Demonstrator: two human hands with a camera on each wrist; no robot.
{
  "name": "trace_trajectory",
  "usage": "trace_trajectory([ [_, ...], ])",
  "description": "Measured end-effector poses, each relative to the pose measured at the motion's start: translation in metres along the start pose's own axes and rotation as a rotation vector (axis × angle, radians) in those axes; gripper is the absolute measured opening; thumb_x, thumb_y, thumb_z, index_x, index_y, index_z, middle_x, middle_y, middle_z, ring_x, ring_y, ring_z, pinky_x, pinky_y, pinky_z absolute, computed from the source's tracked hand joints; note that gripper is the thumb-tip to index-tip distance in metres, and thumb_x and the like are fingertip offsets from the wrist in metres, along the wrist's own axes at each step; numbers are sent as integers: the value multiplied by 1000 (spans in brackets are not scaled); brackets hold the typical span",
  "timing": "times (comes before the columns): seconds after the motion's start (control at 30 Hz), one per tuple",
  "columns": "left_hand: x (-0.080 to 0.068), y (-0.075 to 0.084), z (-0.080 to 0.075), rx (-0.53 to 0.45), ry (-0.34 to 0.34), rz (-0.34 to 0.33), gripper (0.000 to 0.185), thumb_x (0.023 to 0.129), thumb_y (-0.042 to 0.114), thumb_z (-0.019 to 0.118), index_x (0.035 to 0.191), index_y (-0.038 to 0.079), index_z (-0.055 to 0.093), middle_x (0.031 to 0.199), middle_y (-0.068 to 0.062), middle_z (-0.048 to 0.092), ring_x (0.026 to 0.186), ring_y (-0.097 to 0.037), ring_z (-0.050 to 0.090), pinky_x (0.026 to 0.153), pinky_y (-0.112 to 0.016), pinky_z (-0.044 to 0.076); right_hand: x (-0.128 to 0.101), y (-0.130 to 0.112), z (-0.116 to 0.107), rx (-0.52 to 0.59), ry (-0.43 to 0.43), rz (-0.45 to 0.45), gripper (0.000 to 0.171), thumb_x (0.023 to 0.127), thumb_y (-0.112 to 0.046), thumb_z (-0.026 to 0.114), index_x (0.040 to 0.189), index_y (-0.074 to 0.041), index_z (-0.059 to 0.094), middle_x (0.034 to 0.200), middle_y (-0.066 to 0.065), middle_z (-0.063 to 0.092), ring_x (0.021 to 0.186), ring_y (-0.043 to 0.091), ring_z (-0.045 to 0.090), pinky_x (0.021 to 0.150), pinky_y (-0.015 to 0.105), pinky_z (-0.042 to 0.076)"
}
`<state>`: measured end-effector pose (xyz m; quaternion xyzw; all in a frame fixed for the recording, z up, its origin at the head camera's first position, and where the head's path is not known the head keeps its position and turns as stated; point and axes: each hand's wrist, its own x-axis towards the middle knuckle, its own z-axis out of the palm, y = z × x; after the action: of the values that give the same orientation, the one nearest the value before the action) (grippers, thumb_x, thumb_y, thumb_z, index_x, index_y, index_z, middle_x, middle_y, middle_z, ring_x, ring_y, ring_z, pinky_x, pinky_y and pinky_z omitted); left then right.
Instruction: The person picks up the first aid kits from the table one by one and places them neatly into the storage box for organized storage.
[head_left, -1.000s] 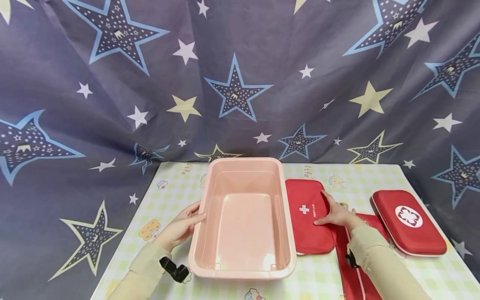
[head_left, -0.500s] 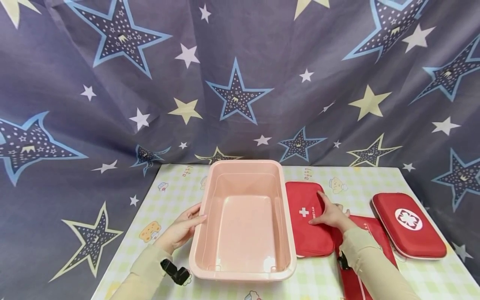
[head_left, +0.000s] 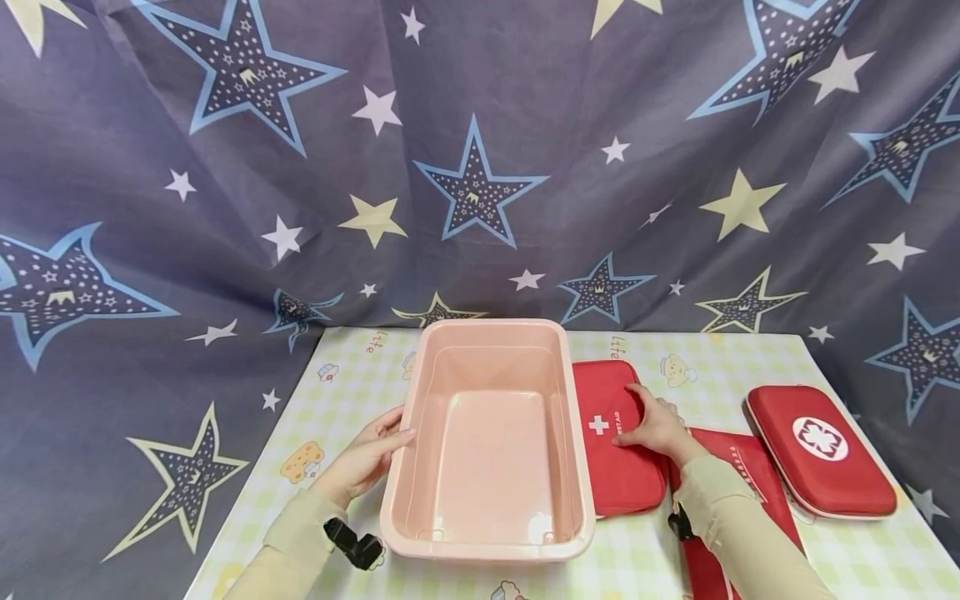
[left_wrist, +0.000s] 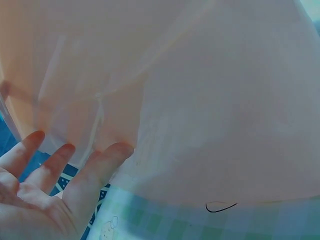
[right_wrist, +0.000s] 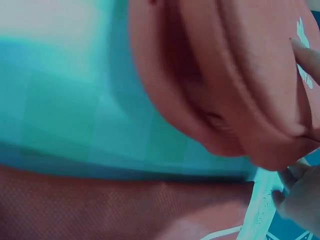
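Some of the flat red fabric pouch (head_left: 617, 473) hides behind this rectangular pink plastic basin (head_left: 491, 462); right hand (head_left: 657, 427) grips pouch, left hand (head_left: 366, 455) the basin.

Two hands (head_left: 366, 458) (head_left: 654, 432) showed, one pink basin (head_left: 491, 458) was on the tabletop (head_left: 367, 367), one red first-aid pouch (head_left: 611, 479) and one flat red bag (head_left: 759, 467) lay toward its right edge, one red case (head_left: 828, 479) lay by that edge.

There's the pink basin (head_left: 491, 454), deep, round-cornered, open side up, long sides running toward the back edge of the counter (head_left: 360, 367). And just to its right, the red first-aid pouch (head_left: 611, 475), white cross showing, left edge partly hidden behind the basin.
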<state>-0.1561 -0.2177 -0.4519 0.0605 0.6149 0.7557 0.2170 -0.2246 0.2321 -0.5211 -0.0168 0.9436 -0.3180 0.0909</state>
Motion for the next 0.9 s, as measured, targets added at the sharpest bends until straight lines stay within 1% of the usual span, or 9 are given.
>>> trace_trajectory([
  [0.1,-1,0,0,-3,3,0,68,95,7,51,147,-9,10,127,-6,51,106,-12,59,89,-28,52,0,-3,0,58,7,-44,100,62,-24,88,142,-8,31,120,32,43,108,43,44,90,56,45],
  [0.2,-1,0,1,-3,4,1,68,95,7,51,147,-9,10,127,-6,51,106,-12,59,89,-28,52,0,-4,1,89,1,-77,100,62,-21,88,143,-7,30,125,31,38,108,42,46,92,54,46],
  [0.4,0,-1,1,7,12,-1,67,96,7,49,148,-8,10,130,-9,49,107,-12,58,90,-28,51,-3,-1,8,132,20,-132,96,65,-21,86,144,-5,32,145,26,21,124,44,32,99,58,40],
  [0.57,0,-1,2,16,36,-13,65,96,7,49,148,-7,11,130,-9,49,106,-11,58,90,-27,51,-6,4,11,215,40,-130,88,71,-20,82,144,-8,34,151,21,14,129,43,26,100,59,39],
  [0.73,0,-1,3,18,52,-17,65,95,6,49,147,-7,13,131,-10,49,107,-12,57,91,-27,51,-8,6,12,326,39,-108,81,75,-17,79,143,-8,35,152,20,13,133,43,21,103,60,36],
  [0.9,0,-1,4,17,52,-10,64,96,6,48,147,-7,14,131,-11,48,108,-11,57,91,-26,50,-9,6,12,378,38,-93,79,78,-17,77,143,-7,35,151,22,13,134,43,20,105,60,32],
])
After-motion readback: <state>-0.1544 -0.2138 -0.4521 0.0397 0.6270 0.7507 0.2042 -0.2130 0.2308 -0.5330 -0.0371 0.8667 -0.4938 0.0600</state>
